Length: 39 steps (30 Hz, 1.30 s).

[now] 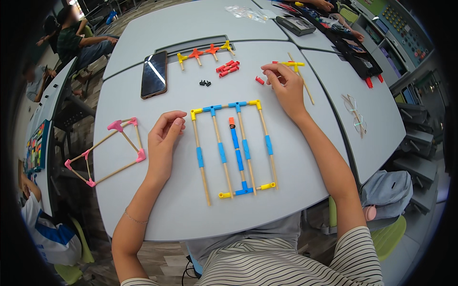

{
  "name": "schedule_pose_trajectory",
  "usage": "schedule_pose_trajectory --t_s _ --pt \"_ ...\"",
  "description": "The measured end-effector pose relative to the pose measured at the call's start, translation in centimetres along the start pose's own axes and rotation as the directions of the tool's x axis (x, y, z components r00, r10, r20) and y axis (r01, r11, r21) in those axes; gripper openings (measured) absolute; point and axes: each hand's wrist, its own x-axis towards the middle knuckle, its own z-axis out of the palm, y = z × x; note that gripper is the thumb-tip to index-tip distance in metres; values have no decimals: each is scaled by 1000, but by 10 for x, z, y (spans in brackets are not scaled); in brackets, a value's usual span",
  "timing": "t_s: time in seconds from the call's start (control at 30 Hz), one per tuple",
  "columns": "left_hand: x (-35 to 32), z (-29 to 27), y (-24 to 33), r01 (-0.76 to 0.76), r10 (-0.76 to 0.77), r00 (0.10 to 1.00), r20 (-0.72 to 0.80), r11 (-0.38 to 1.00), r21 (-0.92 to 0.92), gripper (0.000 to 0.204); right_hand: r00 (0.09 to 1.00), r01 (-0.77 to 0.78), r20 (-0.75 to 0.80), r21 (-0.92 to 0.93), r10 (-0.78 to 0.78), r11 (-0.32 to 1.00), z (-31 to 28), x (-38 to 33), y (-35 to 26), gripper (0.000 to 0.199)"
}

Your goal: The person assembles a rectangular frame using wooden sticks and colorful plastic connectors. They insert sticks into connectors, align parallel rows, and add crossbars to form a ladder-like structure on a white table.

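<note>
In front of me lies a flat frame of wooden sticks (265, 125) joined by yellow and blue connectors, with blue sleeves midway along the sticks. A row of blue tubes (240, 159) with an orange-red end lies between the middle sticks. To the left of the frame, my left hand (164, 138) is loosely curled with nothing in it. Beyond the frame's far right corner is my right hand (288, 90), its fingertips apart beside a small red connector (259, 80). A yellow connector (293, 63) with sticks lies just past that hand.
A pink-jointed stick frame (114, 126) stands at left. Farther back are a phone (154, 75), red connectors (228, 69), black pieces (205, 83) and a yellow-orange connector row (195, 53). Glasses (354, 112) lie on the right table. Other people sit nearby.
</note>
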Motion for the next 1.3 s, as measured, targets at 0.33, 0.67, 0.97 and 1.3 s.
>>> schedule_pose_trajectory --t_s 0.33,0.67,0.97,1.3 --pt "0 1 3 38 -38 999 -10 999 -35 22 985 -57 -154 155 82 986 -12 4 -2 17" --pt "-1 3 2 29 -29 1000 8 999 -35 22 946 -320 -184 -423 265 848 -112 22 56 28" --pt "-1 2 3 25 -25 1000 -15 1000 13 24 865 -421 -90 -665 493 618 -102 16 40 30" --pt "-1 0 2 9 -9 1000 11 1000 11 24 834 -495 79 -327 545 805 -150 2 27 25"
